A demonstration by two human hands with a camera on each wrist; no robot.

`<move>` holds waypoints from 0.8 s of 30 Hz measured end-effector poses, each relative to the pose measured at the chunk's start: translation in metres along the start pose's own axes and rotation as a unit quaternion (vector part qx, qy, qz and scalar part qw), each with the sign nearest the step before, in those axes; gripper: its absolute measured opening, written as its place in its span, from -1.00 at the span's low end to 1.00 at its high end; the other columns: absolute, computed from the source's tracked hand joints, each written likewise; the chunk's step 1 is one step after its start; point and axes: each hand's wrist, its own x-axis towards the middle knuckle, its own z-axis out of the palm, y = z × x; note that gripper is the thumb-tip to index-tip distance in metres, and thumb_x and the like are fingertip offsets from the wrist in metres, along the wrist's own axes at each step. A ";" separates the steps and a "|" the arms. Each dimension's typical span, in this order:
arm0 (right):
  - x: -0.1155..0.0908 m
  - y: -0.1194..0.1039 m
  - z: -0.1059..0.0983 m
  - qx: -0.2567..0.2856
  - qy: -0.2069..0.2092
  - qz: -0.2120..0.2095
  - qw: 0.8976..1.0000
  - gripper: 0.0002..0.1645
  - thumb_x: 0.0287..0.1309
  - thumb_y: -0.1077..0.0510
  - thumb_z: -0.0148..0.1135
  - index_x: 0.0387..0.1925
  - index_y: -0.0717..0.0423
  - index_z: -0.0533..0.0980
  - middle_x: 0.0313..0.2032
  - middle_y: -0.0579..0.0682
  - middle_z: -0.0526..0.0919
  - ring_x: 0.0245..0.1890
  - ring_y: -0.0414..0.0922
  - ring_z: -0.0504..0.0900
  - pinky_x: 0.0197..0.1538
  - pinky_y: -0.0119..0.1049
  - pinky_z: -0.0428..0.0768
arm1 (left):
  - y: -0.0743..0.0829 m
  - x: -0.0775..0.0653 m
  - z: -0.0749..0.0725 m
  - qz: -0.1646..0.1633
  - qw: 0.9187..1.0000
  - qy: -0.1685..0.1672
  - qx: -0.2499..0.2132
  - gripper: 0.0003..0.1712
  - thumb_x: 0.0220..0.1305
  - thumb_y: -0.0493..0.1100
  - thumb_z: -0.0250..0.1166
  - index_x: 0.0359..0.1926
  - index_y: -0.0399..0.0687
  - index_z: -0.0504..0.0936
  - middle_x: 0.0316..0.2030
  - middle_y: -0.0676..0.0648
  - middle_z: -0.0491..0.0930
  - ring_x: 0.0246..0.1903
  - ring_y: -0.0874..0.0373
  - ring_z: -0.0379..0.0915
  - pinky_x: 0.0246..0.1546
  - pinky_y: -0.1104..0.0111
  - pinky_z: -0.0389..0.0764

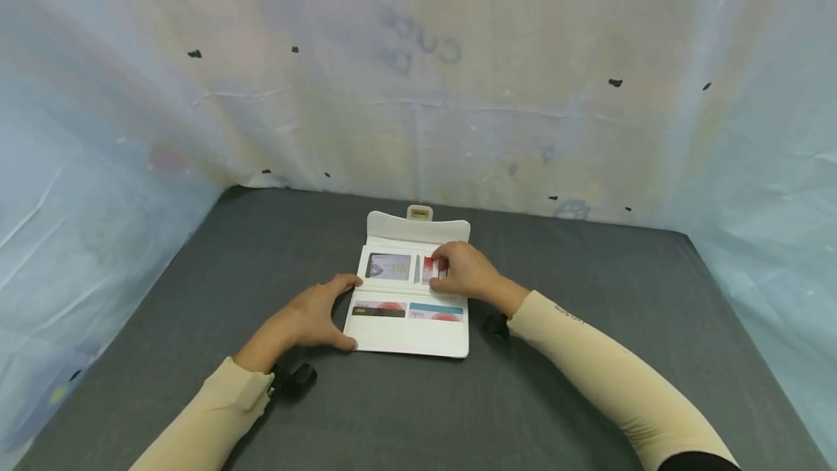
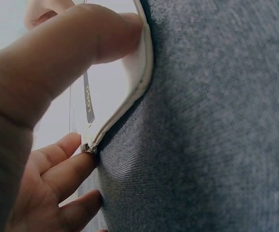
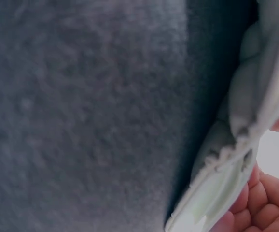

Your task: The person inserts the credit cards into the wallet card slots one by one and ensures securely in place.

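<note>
A white wallet [image 1: 405, 340] lies unfolded flat, its flap [image 1: 392, 226] turned up at the far side. My left hand [image 1: 317, 315] is spread along the wallet's left edge, thumb on the near corner and fingertips by the fold; in the left wrist view the thumb [image 2: 105, 34] presses on the white surface. At the upper panel's right side, my right hand [image 1: 467, 271] pinches a red-and-white card [image 1: 428, 270] at its slot, partly covering it. Two cards, one with a black band [image 1: 379, 310] and one with a blue band [image 1: 436, 312], sit in the lower panel.
A clear window [image 1: 389, 266] on the upper panel shows a pale card. The flap carries a tab with a gold-coloured clasp [image 1: 420, 213]. Everything rests on a dark grey cloth-covered table [image 1: 418, 413], with pale sheeting [image 1: 418, 129] behind and at both sides.
</note>
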 end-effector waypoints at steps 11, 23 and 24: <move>0.001 0.004 0.006 0.000 0.013 -0.008 1.000 -0.60 -0.12 0.10 0.43 -0.20 0.21 0.63 -0.43 -0.07 0.61 -0.47 -0.23 0.43 -0.36 -0.39 0.44 | -0.001 0.002 0.004 0.003 1.000 0.005 0.000 0.14 -0.38 0.18 0.63 0.31 0.13 0.31 0.29 -0.10 0.40 0.19 -0.21 0.37 0.09 -0.09 0.43; 0.001 0.008 0.007 0.006 0.013 -0.014 1.000 -0.63 -0.14 0.11 0.45 -0.24 0.20 0.62 -0.45 -0.08 0.59 -0.47 -0.25 0.42 -0.36 -0.41 0.42 | -0.002 0.006 0.008 0.007 1.000 0.014 -0.002 0.14 -0.41 0.17 0.64 0.29 0.12 0.34 0.24 -0.11 0.44 0.11 -0.10 0.44 0.08 -0.05 0.45; 0.001 0.009 0.007 0.006 0.014 -0.016 1.000 -0.63 -0.14 0.11 0.45 -0.24 0.21 0.62 -0.45 -0.07 0.59 -0.47 -0.25 0.42 -0.36 -0.41 0.42 | -0.002 0.006 0.008 0.006 1.000 0.014 -0.002 0.14 -0.41 0.17 0.64 0.29 0.12 0.34 0.23 -0.11 0.45 0.11 -0.09 0.44 0.08 -0.04 0.46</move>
